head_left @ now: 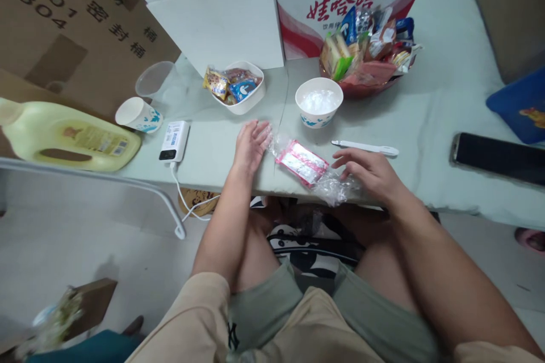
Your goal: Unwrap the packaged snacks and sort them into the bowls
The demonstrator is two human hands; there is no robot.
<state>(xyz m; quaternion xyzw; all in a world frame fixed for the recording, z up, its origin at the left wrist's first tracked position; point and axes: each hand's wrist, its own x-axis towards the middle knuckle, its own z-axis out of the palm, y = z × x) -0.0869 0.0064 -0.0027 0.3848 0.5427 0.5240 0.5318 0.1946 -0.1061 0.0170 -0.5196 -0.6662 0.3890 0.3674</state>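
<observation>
A flat pink-and-white packet (303, 163) in clear crinkled plastic wrap (332, 188) lies at the table's front edge between my hands. My left hand (252, 146) is open at its left end, fingers by the wrap; whether they touch it I cannot tell. Over the right end, my right hand (365, 170) hovers with its fingers apart and holds nothing. Just beyond that hand lies a slim white knife-like tool (365, 148). Behind the packet stands a paper bowl (319, 119) with a blue pattern and clear plastic inside.
Wrapped snacks fill a white bowl (251, 103) and a red basket (366, 89). Leftward are a power bank (175, 139) with a cable, a paper cup (138, 115) and a yellow jug (91, 135). A phone (498, 157) lies right. Boxes (221, 25) line the back.
</observation>
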